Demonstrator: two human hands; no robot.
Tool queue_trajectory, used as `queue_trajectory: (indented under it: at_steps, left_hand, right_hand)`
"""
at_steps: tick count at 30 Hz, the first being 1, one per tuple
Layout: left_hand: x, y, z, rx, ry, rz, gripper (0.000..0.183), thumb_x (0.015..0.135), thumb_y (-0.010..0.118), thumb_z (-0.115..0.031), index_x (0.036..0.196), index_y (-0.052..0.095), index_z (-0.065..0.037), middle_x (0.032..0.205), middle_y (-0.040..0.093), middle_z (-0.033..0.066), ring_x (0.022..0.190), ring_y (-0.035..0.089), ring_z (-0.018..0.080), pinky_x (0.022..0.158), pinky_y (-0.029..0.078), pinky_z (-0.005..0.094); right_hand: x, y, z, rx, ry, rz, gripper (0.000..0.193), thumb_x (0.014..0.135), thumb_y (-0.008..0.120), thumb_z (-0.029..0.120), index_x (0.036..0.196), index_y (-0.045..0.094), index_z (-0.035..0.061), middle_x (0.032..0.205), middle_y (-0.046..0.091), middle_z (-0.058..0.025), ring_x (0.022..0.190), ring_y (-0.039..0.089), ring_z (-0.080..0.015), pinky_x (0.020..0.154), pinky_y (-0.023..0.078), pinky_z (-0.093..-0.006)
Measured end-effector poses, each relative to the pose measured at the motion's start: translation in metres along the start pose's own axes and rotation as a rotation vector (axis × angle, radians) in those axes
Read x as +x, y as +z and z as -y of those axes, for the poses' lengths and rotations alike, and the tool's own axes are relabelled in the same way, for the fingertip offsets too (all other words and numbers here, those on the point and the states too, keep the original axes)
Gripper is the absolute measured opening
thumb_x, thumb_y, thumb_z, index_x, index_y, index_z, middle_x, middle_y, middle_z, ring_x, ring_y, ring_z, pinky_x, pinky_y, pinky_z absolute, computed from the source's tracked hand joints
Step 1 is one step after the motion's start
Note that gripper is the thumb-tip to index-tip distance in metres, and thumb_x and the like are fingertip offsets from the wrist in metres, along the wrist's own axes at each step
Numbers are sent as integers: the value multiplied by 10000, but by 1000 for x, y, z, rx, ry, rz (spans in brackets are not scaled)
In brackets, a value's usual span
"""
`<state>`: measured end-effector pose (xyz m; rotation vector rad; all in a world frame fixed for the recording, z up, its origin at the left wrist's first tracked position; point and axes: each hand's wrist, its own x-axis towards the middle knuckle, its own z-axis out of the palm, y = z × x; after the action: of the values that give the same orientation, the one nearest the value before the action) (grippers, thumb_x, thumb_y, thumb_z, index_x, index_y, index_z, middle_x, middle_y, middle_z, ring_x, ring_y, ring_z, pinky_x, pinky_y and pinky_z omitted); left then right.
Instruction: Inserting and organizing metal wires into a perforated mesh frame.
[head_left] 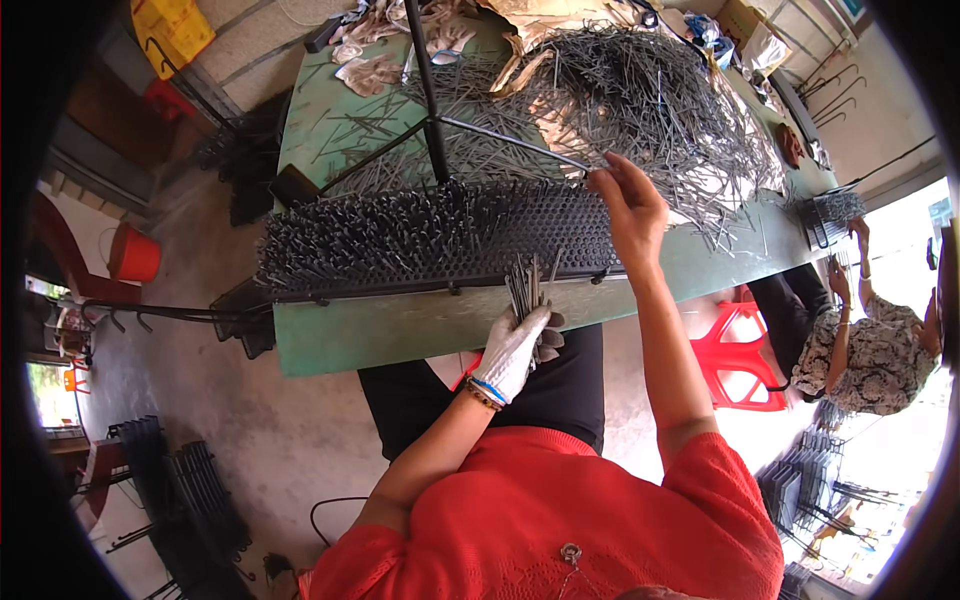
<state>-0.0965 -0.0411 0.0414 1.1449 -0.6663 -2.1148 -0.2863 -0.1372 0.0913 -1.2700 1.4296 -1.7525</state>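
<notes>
In my left hand [513, 352], which wears a white glove with grey fingers, a bundle of thin metal rods [523, 288] stands upright. That hand is just in front of a long black perforated rack [548, 236] on the table's near edge. Short dark rods [365, 238] fill the rack's left and middle holes densely, while the right part shows mostly bare holes. My bare right hand [637, 210] is raised over the rack's right end, next to the end of its slanting brace [515, 142]. Its thumb and fingers are drawn together; what they hold is not clear.
On the green table [400, 345] a large heap of loose rods [650, 90] lies behind the rack, with crumpled gloves [370, 75] at the back. A black upright post [428, 90] rises from the rack. At right are a red stool [735, 355] and a co-worker [865, 350] handling another rack.
</notes>
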Motion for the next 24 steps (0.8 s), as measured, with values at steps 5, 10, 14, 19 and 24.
queue_trajectory:
  at_steps: [5, 10, 14, 19, 24]
  left_hand:
    - [1, 2, 0, -28, -13, 7, 188, 925, 558, -168, 1071, 559, -48, 873, 659, 83, 638, 626, 122, 510, 503, 229]
    - [0, 3, -1, -18, -27, -9, 177, 922, 565, -166, 1057, 562, -52, 849, 660, 76, 623, 628, 122, 499, 506, 230]
    - [2, 3, -1, -30, -35, 0, 175, 922, 571, -177, 1047, 566, -54, 833, 653, 70, 622, 626, 115, 499, 515, 224]
    - [3, 2, -1, -24, -33, 9, 173, 923, 577, -189, 1027, 577, -51, 826, 647, 65, 620, 623, 111, 500, 519, 221]
    - [3, 2, -1, -17, -43, 5, 175, 923, 579, -196, 1019, 581, -49, 830, 648, 65, 620, 623, 110, 501, 519, 220]
  right_hand:
    - [16, 20, -17, -178, -99, 42, 250, 871, 644, 31, 1117, 619, -3, 910, 693, -67, 829, 655, -108, 746, 511, -232]
    - [17, 22, -17, -320, -169, 45, 224, 859, 660, 47, 1075, 629, 1, 896, 704, -79, 824, 670, -113, 749, 511, -238]
    - [17, 23, -15, -313, -201, 28, 202, 856, 668, 59, 1045, 632, -1, 875, 707, -82, 816, 676, -119, 732, 512, -239]
    - [15, 25, -19, -342, -157, 71, 173, 850, 676, 70, 1009, 641, 12, 851, 708, -82, 805, 677, -116, 720, 510, -247]
    - [11, 28, -16, -347, -159, 106, 139, 859, 664, 82, 978, 640, 15, 854, 708, -85, 823, 681, -124, 728, 509, -253]
